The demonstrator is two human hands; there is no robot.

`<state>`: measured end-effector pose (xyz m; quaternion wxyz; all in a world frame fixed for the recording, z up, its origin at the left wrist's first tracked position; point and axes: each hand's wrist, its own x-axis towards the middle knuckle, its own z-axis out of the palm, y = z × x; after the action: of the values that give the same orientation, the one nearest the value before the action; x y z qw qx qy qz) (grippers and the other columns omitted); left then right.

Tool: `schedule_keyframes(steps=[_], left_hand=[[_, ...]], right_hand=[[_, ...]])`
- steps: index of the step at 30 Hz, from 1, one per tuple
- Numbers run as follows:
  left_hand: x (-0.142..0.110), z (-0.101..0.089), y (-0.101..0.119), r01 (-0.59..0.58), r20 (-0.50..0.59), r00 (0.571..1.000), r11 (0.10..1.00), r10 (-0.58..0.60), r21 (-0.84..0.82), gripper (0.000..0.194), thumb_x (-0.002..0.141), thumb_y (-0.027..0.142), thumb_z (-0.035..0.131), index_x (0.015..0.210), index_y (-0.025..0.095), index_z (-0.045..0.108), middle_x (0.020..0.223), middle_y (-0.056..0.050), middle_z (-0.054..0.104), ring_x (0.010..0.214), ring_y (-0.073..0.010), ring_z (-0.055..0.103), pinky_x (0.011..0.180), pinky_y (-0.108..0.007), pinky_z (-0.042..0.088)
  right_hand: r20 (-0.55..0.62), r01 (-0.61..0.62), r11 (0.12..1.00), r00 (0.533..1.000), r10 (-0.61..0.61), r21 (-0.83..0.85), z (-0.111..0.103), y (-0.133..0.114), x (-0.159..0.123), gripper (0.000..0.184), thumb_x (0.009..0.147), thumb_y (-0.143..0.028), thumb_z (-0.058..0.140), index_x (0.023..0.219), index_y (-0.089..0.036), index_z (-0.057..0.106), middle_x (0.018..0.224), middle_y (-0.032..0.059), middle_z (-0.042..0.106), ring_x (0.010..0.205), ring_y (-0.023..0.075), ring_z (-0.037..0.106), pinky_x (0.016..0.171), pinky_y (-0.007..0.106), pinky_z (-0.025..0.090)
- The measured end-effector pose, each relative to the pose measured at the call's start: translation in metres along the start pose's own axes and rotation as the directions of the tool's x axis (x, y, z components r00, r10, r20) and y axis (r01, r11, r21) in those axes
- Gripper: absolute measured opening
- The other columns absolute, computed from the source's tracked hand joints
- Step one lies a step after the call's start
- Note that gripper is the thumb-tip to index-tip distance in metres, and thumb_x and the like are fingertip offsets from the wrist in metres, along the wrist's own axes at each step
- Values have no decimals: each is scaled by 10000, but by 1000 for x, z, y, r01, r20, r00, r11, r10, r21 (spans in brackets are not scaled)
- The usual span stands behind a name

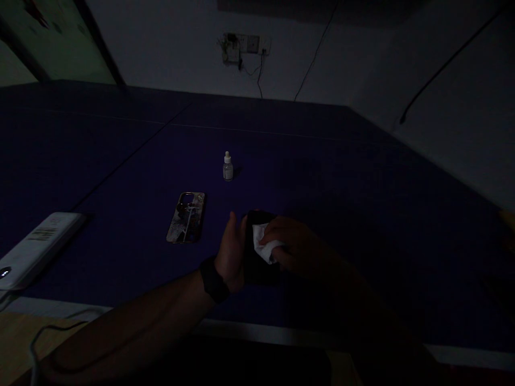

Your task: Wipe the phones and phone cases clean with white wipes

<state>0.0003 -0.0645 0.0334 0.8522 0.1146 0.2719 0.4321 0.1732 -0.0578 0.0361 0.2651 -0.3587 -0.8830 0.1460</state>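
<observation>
Head view: left hand point(230, 254) clamps a dark flat object point(261, 273) steady between thumb and fingers. Right hand point(298, 241), fingers together, presses a white wipe point(263, 244) flat against it.

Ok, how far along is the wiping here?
Nothing looks clearly finished. In hand: the left hand holds a dark flat object while the right hand presses a white tissue on it. Still left: the dropper bottle stands upright and the patterned phone lies flat, both untouched.

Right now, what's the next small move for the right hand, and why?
Probably slide the tissue across the dark object: the right hand has it pressed there while the left hand grips the object. The dropper bottle and patterned case sit apart.
</observation>
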Motion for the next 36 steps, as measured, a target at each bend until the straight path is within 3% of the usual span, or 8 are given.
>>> schedule_keyframes(steps=[5,12,19,23,29,36], left_hand=[[-4,0,2,66,35,997,998,-66,0,603,1018,673,245,1291,242,568,1046,-92,696,884,-255,696,809,-437,562],[0,-1,-1,15,-7,1000,1000,-15,-7,631,1010,680,267,1253,201,599,1047,-115,698,868,-253,693,825,-430,560],[-4,-2,3,94,24,995,995,-93,-21,609,1006,691,266,1294,246,565,1050,-100,695,876,-263,701,812,-475,567],[-4,-2,2,106,-1,994,994,-106,-23,607,996,705,279,1215,232,590,1048,-109,697,888,-272,703,823,-478,565],[-1,0,0,13,-19,1000,1000,-13,-15,584,1015,666,284,1166,207,612,1051,-108,700,920,-264,699,859,-440,558],[-4,-2,3,88,24,996,996,-88,-12,603,996,701,295,1270,250,586,1083,-119,699,859,-258,703,798,-471,573]], right_hand=[[-105,-67,994,993,58,-87,2,2,3,376,797,-36,513,1072,-192,718,1077,101,732,1041,241,679,956,443,550],[12,-46,998,999,46,-43,-5,-3,1,288,773,-53,547,952,-185,731,1002,85,740,991,225,691,897,378,558],[-135,-79,991,989,64,-111,5,5,2,349,831,-61,534,1119,-193,681,1100,112,706,1065,264,656,972,477,530],[-76,-54,995,996,48,-89,1,2,3,311,821,-54,517,1031,-194,698,1060,99,724,1038,250,671,954,453,539],[-16,-29,999,999,28,-35,-3,-5,2,250,796,-77,536,936,-200,704,990,74,732,975,222,680,883,388,555],[-124,-73,985,991,54,-156,2,4,3,392,808,-77,569,1170,-183,678,1148,128,704,1085,282,655,966,485,538]])
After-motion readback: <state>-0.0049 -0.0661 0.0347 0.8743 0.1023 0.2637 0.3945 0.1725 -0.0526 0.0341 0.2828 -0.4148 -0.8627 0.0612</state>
